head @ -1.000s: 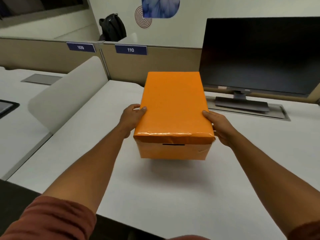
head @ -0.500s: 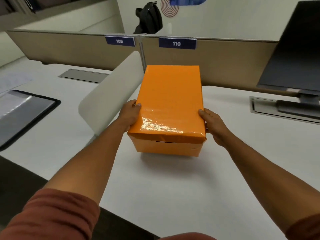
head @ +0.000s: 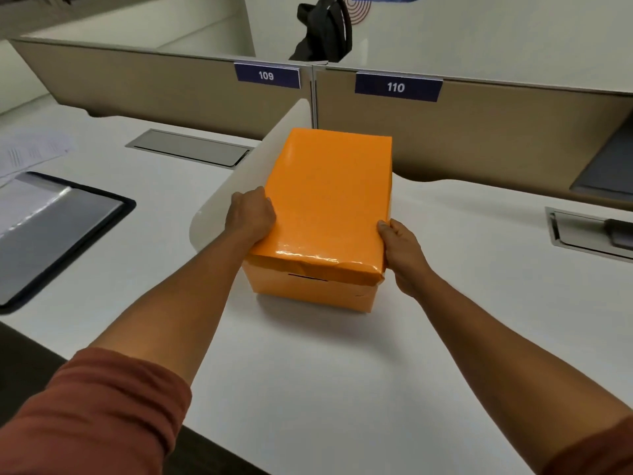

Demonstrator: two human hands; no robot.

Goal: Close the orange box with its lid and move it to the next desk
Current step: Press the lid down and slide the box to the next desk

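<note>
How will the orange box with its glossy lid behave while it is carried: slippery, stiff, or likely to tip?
The orange box probably feels a little slippery, since its lid shines like smooth wrapping. It seems fairly stiff: its sides stay flat between the left hand and right hand. Its broad base makes tipping unlikely.

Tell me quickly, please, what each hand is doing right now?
Left hand: gripping the orange box at its left side.
Right hand: gripping its right side.

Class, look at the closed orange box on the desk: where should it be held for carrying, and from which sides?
Hold the orange box by its two long sides below the lid's rim, one hand from each side, as the left hand and right hand do. The lid only sits on top, so lifting by it risks pulling it off.
</note>
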